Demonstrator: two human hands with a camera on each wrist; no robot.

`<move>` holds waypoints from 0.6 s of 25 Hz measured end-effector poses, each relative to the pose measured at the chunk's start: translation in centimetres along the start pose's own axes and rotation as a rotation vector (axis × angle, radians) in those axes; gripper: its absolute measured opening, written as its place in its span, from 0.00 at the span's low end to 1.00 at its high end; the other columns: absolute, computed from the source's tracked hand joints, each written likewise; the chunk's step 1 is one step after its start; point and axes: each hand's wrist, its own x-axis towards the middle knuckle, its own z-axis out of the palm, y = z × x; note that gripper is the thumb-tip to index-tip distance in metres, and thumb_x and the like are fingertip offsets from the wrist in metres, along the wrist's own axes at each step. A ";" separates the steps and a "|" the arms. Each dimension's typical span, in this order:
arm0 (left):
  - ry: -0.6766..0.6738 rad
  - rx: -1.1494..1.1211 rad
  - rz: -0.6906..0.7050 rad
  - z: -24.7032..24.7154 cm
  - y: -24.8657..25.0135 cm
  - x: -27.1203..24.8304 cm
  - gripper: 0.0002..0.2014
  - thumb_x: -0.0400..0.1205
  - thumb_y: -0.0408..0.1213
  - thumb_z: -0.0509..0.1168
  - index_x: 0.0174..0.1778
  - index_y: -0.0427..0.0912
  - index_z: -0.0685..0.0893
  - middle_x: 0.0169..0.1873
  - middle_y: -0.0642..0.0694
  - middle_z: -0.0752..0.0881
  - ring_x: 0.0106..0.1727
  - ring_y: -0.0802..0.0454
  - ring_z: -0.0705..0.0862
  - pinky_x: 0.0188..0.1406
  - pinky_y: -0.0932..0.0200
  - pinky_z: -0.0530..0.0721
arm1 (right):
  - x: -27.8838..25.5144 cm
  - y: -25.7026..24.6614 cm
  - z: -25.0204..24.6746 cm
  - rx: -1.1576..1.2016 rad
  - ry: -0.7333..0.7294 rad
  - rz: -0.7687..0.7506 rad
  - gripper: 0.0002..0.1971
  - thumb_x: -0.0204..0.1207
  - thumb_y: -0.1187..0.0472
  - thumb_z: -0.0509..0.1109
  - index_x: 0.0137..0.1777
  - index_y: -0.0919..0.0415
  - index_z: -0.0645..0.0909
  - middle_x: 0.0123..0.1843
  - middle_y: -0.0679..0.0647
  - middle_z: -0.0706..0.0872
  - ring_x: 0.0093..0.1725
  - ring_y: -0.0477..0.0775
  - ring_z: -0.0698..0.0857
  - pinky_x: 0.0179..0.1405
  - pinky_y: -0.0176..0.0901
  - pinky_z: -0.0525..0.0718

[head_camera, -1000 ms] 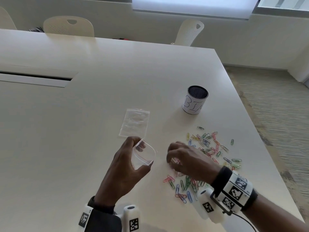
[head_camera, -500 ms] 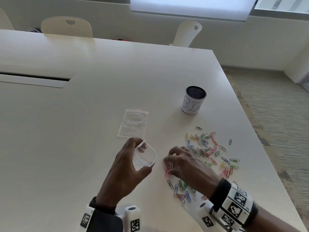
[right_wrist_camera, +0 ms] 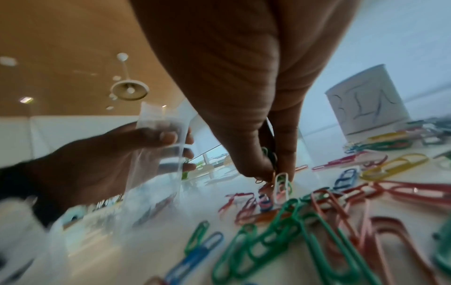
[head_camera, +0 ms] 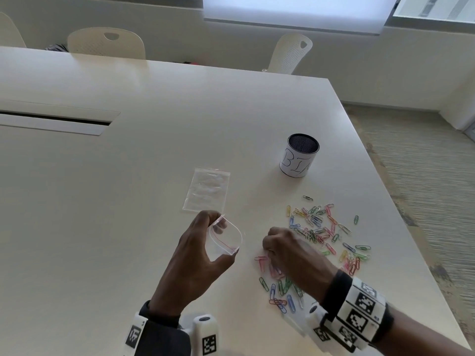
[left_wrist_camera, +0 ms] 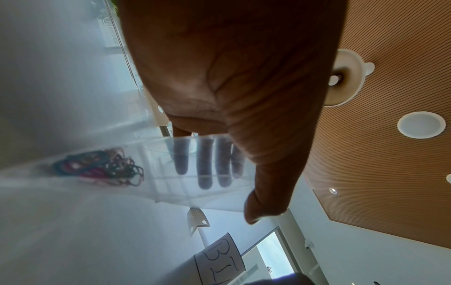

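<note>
My left hand holds a small clear zip bag upright between thumb and fingers, its mouth bowed open. In the left wrist view several coloured clips lie in the bag's bottom, my fingers showing through the plastic. My right hand is low over the scattered paper clips, thumb and fingertips pinching a small bunch of clips, one white clip hanging down onto the pile.
A second clear zip bag lies flat beyond my left hand. A black mesh cup with a white label stands at the back right. The table's right edge runs close to the clips. Chairs stand behind the table.
My right hand slid left and nearer along the clip pile and closed its fingertips on clips. The left hand kept the bag in place.
</note>
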 end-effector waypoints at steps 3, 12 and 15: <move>0.001 -0.003 0.002 0.0 -0.1 0.1 0.25 0.76 0.42 0.82 0.62 0.60 0.76 0.55 0.66 0.83 0.59 0.62 0.83 0.49 0.64 0.81 | 0.5 1.4 -1.5 0.210 0.029 0.106 0.06 0.82 0.64 0.77 0.55 0.60 0.93 0.52 0.50 0.93 0.45 0.43 0.92 0.49 0.28 0.91; 0.000 0.037 0.039 0.2 -0.1 0.3 0.26 0.75 0.43 0.82 0.63 0.59 0.75 0.55 0.67 0.84 0.61 0.66 0.83 0.53 0.70 0.79 | 0.4 -2.1 -8.3 0.759 0.096 0.092 0.05 0.76 0.64 0.82 0.51 0.58 0.95 0.41 0.49 0.96 0.39 0.41 0.93 0.41 0.29 0.88; -0.002 0.050 0.038 0.3 0.0 0.3 0.27 0.75 0.41 0.82 0.63 0.60 0.75 0.54 0.66 0.84 0.56 0.68 0.83 0.48 0.75 0.77 | 1.1 -4.8 -8.4 0.675 0.117 -0.019 0.06 0.77 0.65 0.82 0.52 0.56 0.96 0.43 0.45 0.96 0.41 0.39 0.93 0.42 0.30 0.89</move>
